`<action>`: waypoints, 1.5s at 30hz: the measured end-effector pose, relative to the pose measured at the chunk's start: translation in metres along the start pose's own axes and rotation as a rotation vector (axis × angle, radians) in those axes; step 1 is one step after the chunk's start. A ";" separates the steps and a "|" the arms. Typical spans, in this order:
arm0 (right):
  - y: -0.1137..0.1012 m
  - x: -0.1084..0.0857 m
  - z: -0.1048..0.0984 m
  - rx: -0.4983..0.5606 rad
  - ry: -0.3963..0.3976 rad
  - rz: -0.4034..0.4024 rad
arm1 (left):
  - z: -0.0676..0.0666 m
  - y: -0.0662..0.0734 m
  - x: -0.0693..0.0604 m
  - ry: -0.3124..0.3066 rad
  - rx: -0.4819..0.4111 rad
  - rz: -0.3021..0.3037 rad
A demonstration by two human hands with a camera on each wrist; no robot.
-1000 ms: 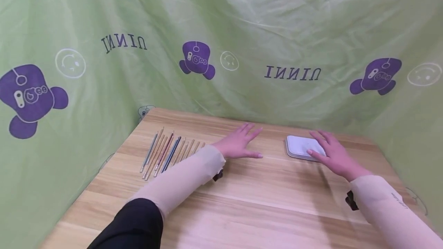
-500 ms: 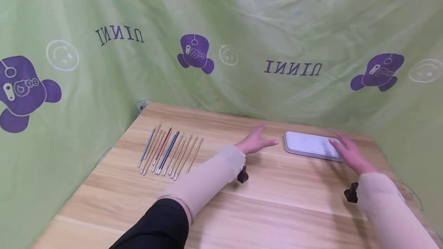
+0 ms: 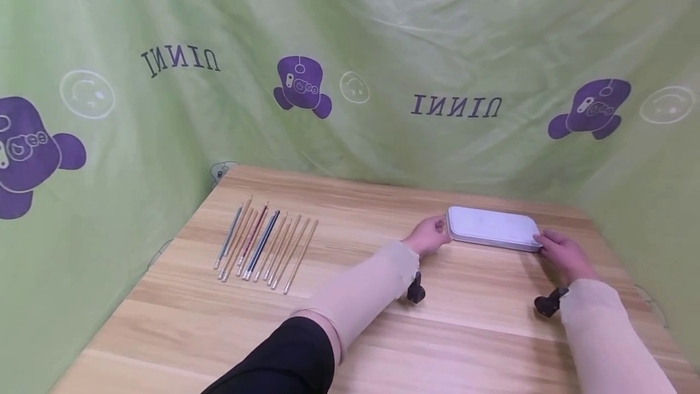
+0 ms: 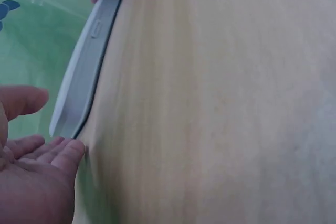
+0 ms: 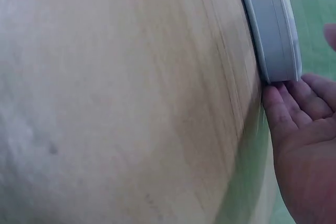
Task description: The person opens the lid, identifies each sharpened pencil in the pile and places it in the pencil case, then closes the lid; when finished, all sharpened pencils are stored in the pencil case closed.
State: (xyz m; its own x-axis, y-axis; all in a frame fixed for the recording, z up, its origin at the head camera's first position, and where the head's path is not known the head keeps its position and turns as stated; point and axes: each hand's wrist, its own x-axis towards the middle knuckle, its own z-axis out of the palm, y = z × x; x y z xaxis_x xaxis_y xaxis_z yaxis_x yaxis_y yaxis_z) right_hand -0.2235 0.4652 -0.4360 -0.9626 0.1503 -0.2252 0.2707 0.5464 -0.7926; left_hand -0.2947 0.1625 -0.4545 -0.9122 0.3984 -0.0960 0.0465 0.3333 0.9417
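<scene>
A flat white pencil case with rounded corners lies on the table near its back edge. At the case's left end, my left hand has its fingertips against it; in the left wrist view the thumb stands off from it. My right hand is at the opposite end. The right wrist view shows those fingers extended and meeting the end wall of the case low down. Several pencils, mostly natural wood with some blue and red ones, lie side by side on the left of the table.
The wood-grain table ends in front of a green curtain with purple prints, which also hangs along both sides. Black wrist cameras sit under the sleeves, close to the tabletop.
My left hand has moved right, from near the pencils to the case's left end. My right hand has shifted from over the case to its right end, and the case is now uncovered.
</scene>
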 end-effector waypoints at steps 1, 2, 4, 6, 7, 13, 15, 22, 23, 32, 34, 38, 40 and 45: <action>0.002 0.000 0.003 -0.017 0.017 -0.001 | 0.001 -0.002 0.001 -0.008 0.000 0.011; 0.004 0.001 0.005 -0.023 0.035 0.004 | 0.002 -0.003 0.002 -0.014 -0.004 0.021; 0.006 -0.001 0.011 -0.035 0.064 0.008 | 0.005 -0.007 0.002 -0.020 -0.048 0.021; 0.005 -0.001 0.016 -0.027 0.079 0.017 | 0.006 -0.012 0.000 -0.007 -0.097 0.013; 0.004 -0.002 0.018 -0.020 0.078 0.016 | 0.005 -0.014 -0.002 0.007 -0.111 0.006; -0.007 -0.005 0.032 0.028 -0.001 -0.006 | -0.013 -0.027 -0.013 0.051 -0.136 0.015; -0.012 -0.007 0.038 -0.001 -0.034 -0.023 | -0.022 -0.033 -0.016 0.067 -0.132 0.023; -0.035 -0.009 0.063 -0.027 -0.111 -0.081 | -0.047 -0.053 -0.034 0.171 -0.195 -0.017; -0.038 -0.010 0.067 -0.019 -0.114 -0.090 | -0.050 -0.053 -0.038 0.180 -0.208 -0.022; -0.053 -0.017 0.094 0.005 -0.112 -0.110 | -0.068 -0.060 -0.069 0.177 -0.212 -0.003; -0.057 -0.020 0.098 -0.031 -0.119 -0.116 | -0.073 -0.063 -0.075 0.179 -0.208 0.000; -0.062 -0.025 0.105 -0.070 -0.132 -0.129 | -0.086 -0.069 -0.087 0.175 -0.121 0.019; -0.064 -0.028 0.108 -0.079 -0.141 -0.134 | -0.093 -0.072 -0.094 0.168 -0.083 0.032; -0.069 -0.035 0.116 -0.089 -0.150 -0.140 | -0.106 -0.079 -0.107 0.132 -0.077 0.054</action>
State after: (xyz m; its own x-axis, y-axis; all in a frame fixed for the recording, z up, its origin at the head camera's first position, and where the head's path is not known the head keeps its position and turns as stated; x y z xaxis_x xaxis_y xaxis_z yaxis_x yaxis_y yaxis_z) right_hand -0.2081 0.3269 -0.4394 -0.9777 -0.0531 -0.2032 0.1262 0.6247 -0.7706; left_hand -0.2439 0.0027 -0.4839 -0.9551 0.2963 -0.0057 0.0705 0.2461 0.9667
